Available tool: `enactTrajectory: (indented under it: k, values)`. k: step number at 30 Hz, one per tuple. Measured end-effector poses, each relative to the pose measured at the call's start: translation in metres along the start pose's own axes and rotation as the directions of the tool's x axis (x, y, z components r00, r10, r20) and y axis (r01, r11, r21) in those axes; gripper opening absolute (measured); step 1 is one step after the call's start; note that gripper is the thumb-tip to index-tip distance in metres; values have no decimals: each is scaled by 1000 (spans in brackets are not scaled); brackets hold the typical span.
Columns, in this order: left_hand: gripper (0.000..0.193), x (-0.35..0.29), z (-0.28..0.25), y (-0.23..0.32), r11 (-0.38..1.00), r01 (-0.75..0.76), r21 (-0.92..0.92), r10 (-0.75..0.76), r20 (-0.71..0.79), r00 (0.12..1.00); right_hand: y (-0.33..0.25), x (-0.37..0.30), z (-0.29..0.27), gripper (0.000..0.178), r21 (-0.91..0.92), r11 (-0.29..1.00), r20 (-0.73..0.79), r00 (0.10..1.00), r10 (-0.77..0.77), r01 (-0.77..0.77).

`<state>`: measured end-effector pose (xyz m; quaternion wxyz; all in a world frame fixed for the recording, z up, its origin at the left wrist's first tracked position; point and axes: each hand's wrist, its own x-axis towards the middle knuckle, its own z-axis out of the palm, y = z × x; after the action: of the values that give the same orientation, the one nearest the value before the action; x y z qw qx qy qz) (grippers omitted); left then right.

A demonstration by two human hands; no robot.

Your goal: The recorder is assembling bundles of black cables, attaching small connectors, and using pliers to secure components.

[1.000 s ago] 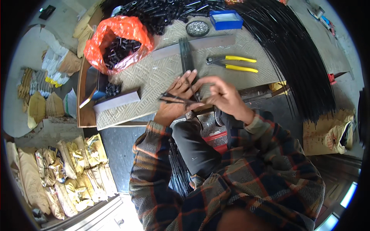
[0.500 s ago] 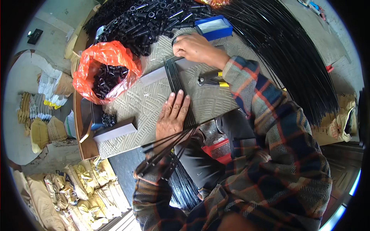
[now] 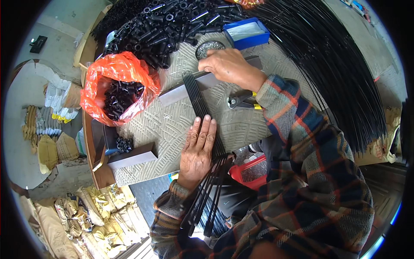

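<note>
My left hand [image 3: 198, 149] lies flat, fingers stretched out, along a row of thin black rods [image 3: 193, 93]. The rods rest side by side across a grey metal bar [image 3: 174, 95], and their near ends hang past the table edge over my lap. Above the bar, my right hand [image 3: 233, 65] has its thumb and fingers pinched together; anything between them is hidden. Just beyond its fingertips sits a round dish [image 3: 197, 52] of small shiny bits. Pincers [image 3: 241, 102] with yellow handles lie below my right wrist.
Black tubular parts [image 3: 159, 26] are heaped at the back, beside a blue box [image 3: 252, 42]. An orange plastic bag [image 3: 97, 103] of black pieces stands at left, above another metal bar [image 3: 133, 159]. Long black rods [image 3: 327, 60] fill the right side. A red plastic object [image 3: 250, 181] is below the table.
My right hand has drawn back from the round dish, which now shows. My left hand still lies on the rods; their hanging ends have swung from left to more straight down.
</note>
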<state>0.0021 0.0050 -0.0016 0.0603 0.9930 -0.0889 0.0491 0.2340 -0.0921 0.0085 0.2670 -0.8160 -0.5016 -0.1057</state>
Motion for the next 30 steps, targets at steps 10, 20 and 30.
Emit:
enactTrajectory:
  k: [10,20,30]
  values:
    - [78,1,4,-1,977,-24,211,15,44,999,5,-1,0,4,60,998,-55,998,-19,22]
    - [83,4,-2,-1,1000,-27,3,27,21,999,6,0,2,7,52,999,-18,1000,18,-17]
    - [80,2,-1,-3,994,-75,-79,75,-7,997,5,3,5,7,25,1000,25,1000,11,-11]
